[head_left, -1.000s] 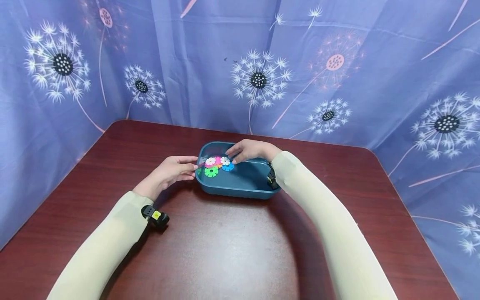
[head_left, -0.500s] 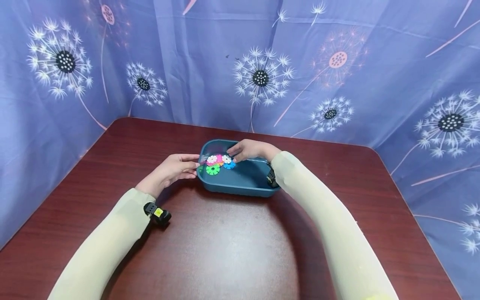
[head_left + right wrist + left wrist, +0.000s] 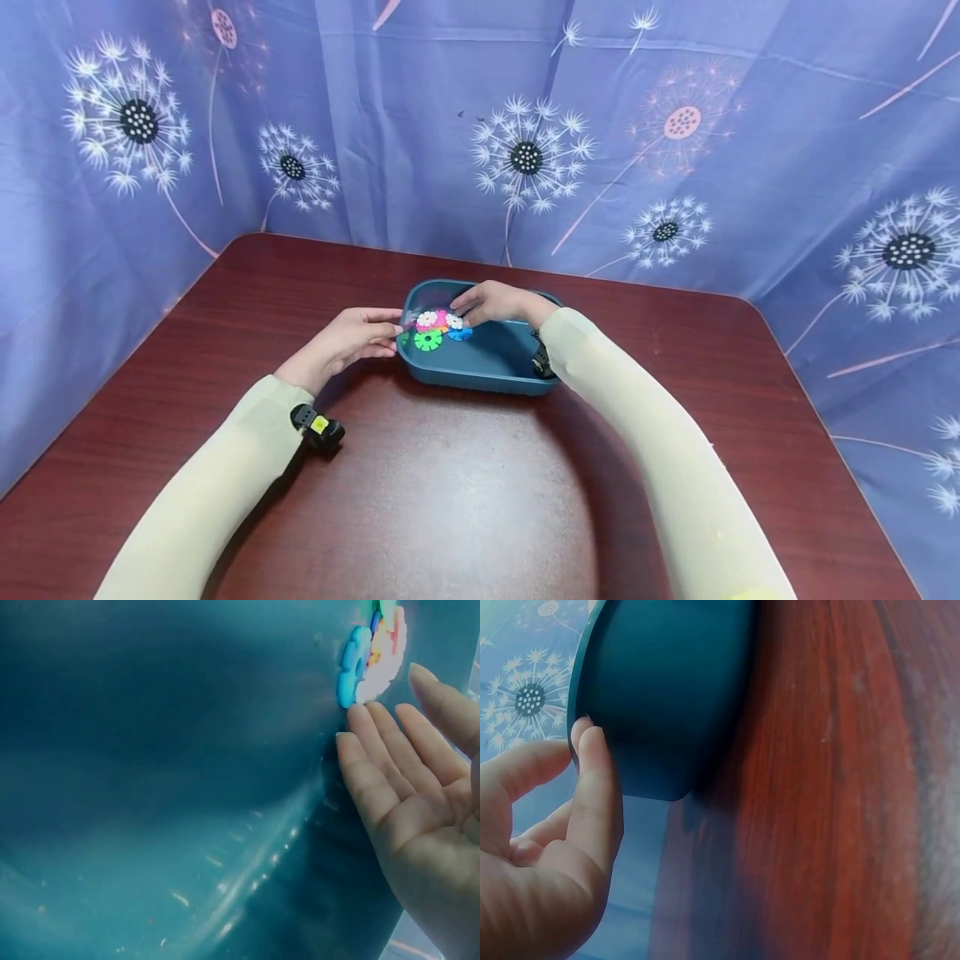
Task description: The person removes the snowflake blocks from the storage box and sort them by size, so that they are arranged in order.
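Note:
A dark teal plastic tub (image 3: 480, 386) stands on the table. At its left end my left hand (image 3: 348, 343) holds the rim between thumb and fingers; in the left wrist view, fingertips (image 3: 592, 746) lie against the outer wall. Several flower-shaped building discs are gathered in the tub's left part: a green disc (image 3: 428, 340), a blue disc (image 3: 461, 334), two white ones, and pink and orange pieces partly covered. My right hand (image 3: 495, 302) reaches inside, its fingers fairly straight, with fingertips right at the blue disc (image 3: 354, 667) and a white disc (image 3: 379, 679). Nothing shows gripped in it.
The reddish-brown wooden table (image 3: 450, 492) spreads around the tub. Behind and beside it hangs a blue curtain (image 3: 420, 167) with dandelion prints. A black strap device (image 3: 318, 425) sits on the left wrist, and another (image 3: 542, 358) on the right.
The head view has shifted slightly. Both hands, the tub and the discs keep nearly the same places relative to each other.

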`<state>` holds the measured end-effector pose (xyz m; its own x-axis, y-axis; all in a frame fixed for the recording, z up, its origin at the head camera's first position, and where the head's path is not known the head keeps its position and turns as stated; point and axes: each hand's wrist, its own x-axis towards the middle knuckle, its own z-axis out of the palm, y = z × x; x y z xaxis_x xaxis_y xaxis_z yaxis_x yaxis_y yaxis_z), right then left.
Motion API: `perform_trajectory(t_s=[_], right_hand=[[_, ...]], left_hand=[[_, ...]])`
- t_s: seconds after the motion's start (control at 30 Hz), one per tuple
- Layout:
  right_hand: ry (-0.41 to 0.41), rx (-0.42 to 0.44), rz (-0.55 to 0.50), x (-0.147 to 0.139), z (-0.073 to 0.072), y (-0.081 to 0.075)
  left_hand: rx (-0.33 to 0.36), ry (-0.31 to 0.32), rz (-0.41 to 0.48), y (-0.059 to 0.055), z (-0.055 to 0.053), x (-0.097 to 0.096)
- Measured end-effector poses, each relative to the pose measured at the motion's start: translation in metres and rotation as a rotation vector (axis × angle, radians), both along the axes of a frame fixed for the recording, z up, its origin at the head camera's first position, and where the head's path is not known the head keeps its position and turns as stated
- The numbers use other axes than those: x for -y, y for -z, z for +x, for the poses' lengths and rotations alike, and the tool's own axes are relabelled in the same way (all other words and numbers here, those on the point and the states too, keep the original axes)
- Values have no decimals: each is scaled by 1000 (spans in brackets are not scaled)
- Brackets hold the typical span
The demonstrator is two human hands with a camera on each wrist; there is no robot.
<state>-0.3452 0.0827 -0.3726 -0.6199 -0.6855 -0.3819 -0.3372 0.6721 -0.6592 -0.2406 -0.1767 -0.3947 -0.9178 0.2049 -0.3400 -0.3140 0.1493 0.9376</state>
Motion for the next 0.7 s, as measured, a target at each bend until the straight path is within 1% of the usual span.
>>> perform_trajectory(t_s=[0.2,0.4,0.53,0.7], right_hand=[[-10,-49,12,9,2,5],[-24,-130,32,17,4,12],[-8,-172,45,19,6,14],[9,-189,65,22,7,15]], left_hand=[[-22,-3,-9,0,0,0],[-42,-5,-18,1,1,0],[-45,-2,-12,1,1,0],[-44,5,3,2,1,1]])
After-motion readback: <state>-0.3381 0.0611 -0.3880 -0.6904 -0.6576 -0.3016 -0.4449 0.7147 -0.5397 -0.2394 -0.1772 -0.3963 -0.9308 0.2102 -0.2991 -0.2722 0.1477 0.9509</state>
